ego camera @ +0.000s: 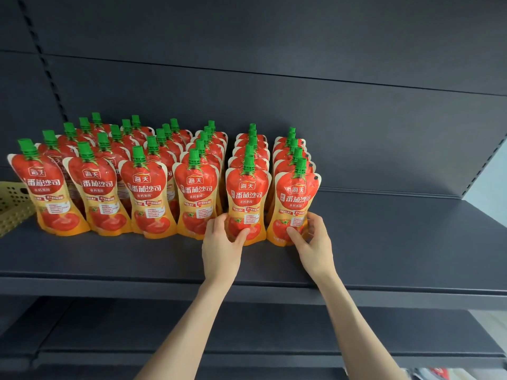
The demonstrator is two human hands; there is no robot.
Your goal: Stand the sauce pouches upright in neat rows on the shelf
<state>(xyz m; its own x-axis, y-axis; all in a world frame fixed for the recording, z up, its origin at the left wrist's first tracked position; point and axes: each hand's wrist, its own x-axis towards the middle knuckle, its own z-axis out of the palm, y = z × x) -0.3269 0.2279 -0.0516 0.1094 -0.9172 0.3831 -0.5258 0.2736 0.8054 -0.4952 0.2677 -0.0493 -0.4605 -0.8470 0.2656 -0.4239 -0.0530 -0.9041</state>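
Note:
Several rows of red and yellow sauce pouches with green caps stand upright on the dark shelf [384,242], each row running front to back. My left hand [222,242] grips the base of the front pouch [247,193] in the second row from the right, thumb across its front. My right hand [312,237] grips the base of the front pouch [297,198] in the rightmost row, thumb on its front and fingers round its right side. Both pouches stand upright on the shelf, level with the other front pouches [196,193].
A yellow perforated basket [13,204] sits at the far left of the shelf. To the right of the rows the shelf runs bare to a side bracket [482,171]. A lower shelf [274,330] lies below.

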